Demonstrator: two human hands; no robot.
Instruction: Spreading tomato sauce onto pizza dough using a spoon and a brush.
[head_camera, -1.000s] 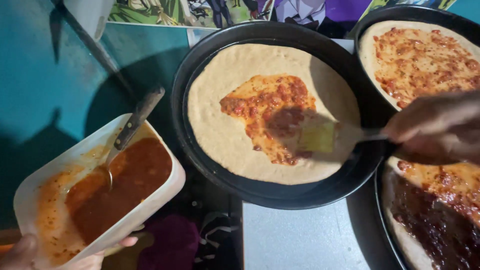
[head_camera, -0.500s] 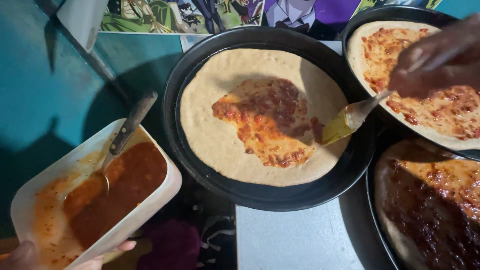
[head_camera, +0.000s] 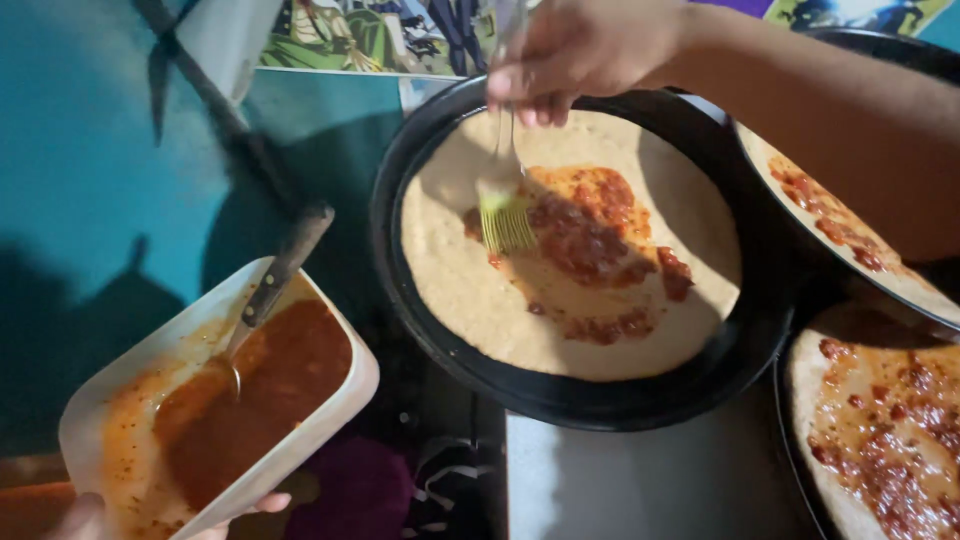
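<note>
A round of pale dough (head_camera: 470, 290) lies flat inside a black round pan (head_camera: 400, 180) near the middle of the view, with a patch of red sauce (head_camera: 590, 240) covering only its centre and right part; the rest of the dough is bare. A pastry brush (head_camera: 505, 210) with yellow-green bristles rests its tip on the dough at the left edge of the sauce. Its thin handle runs up into the right hand (head_camera: 575, 50), whose fingers are bunched together and pinch the handle from above; the hand's top is cut off by the frame, and the upper end of the handle is hard to make out.

The forearm reaches in from the right and covers part of a second pan (head_camera: 900, 60), where only a strip of sauced dough (head_camera: 830, 220) shows. A third sauced round (head_camera: 880, 430) is cut off at the lower right corner.

At lower left a white rectangular container (head_camera: 340, 400) holds red sauce, with a spoon (head_camera: 270, 290) leaning in it, its bowl sunk in the sauce. The left hand (head_camera: 90, 518) holds this container from below; only fingertips show at the bottom edge, curled against the underside, so the grip itself is mostly hidden. A teal surface (head_camera: 90, 180) lies behind, in deep shadow.
</note>
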